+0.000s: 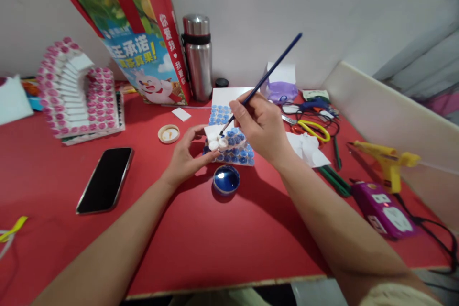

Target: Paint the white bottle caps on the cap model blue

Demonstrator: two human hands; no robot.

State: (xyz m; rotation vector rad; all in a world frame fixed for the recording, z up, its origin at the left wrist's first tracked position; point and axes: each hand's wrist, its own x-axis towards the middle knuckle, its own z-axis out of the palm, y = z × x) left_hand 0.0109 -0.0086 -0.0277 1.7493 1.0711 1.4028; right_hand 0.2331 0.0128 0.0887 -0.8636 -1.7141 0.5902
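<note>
My right hand pinches a long dark-blue paintbrush, its tip touching small white round caps on a white card. My left hand grips that white card piece by its left edge, fingers curled around it. Under both lies a white sheet covered with blue-painted round caps. A small dish of blue paint sits just in front of the hands on the red table.
A black phone lies left. A stack of pink-capped pieces, a printed bag, a steel flask, scissors, a yellow glue gun and a purple power strip surround the work. A small lid lies nearby.
</note>
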